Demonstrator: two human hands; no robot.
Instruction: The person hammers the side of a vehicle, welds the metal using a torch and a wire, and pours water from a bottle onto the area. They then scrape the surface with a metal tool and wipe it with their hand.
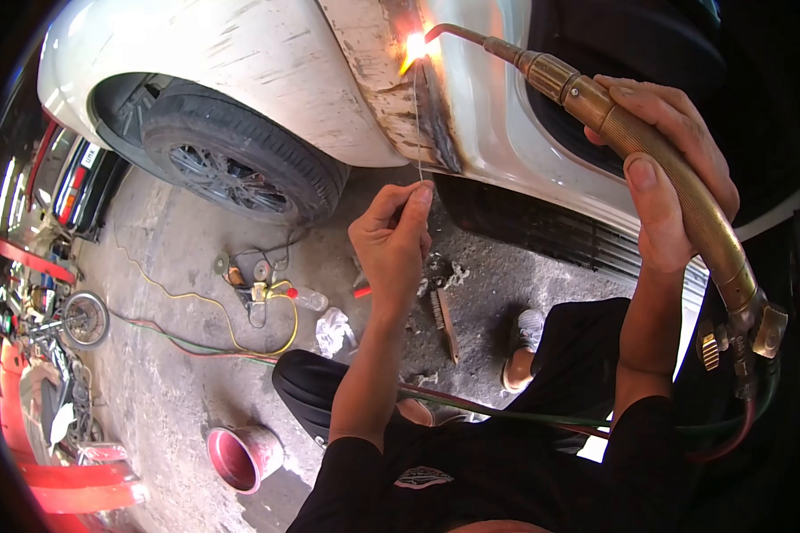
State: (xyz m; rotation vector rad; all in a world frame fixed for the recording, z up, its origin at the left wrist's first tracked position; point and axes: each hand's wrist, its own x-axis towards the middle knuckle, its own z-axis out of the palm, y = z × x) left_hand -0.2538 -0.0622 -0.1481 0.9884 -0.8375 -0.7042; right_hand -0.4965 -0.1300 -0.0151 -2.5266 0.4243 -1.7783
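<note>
My right hand [671, 169] is wrapped round the ribbed brass handle of a gas welding torch [587, 102]. The torch's bent tip points left at a white car's body, where a bright flame [418, 44] glows. Below the flame, my left hand [396, 222] pinches a thin filler rod [419, 124] between thumb and fingers. The rod runs straight up towards the glow, whose glare hides its far end. Scorched, bare metal [436, 124] surrounds that spot on the car's sill [498, 115], beside the front fender [240, 62].
A front wheel [231, 160] stands to the left. Green and red hoses [524, 415] cross my lap to the torch. On the floor lie a wire brush [444, 324], a crumpled white cloth [333, 331], a plastic bottle [309, 299] and a yellow hose [178, 298]. A red bucket [244, 457] stands lower left.
</note>
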